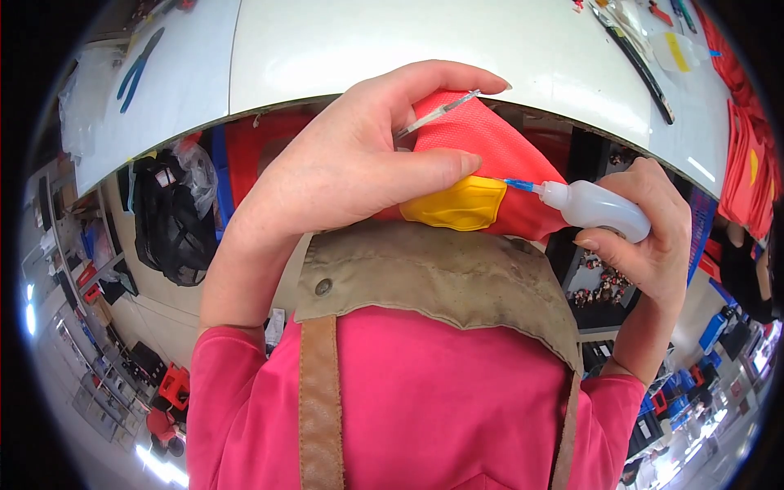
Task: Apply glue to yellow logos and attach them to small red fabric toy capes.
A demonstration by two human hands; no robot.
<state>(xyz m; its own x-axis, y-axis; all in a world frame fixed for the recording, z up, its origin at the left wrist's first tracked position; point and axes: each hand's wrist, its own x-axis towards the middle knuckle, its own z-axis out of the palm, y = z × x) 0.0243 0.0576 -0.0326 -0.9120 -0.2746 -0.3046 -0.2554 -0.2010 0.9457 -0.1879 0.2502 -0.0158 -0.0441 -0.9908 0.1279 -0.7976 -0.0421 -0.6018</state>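
Observation:
My left hand is closed on a piece of red textured fabric, its thumb lying on the cloth and its index finger stretched along the upper side. A slim silvery tool, its exact kind unclear, sticks out between that thumb and finger. On the fabric is a yellow raised patch, just below the thumb. My right hand grips a translucent white squeeze bottle, tilted sideways. Its blue needle tip points left, at the upper right corner of the patch. Whether the tip touches is too small to tell.
Ahead is a white worktable. Blue-handled pliers lie on its left part, a black-handled brush on its right. Red fabric pieces are piled at the far right. A black bag hangs below the table's left side.

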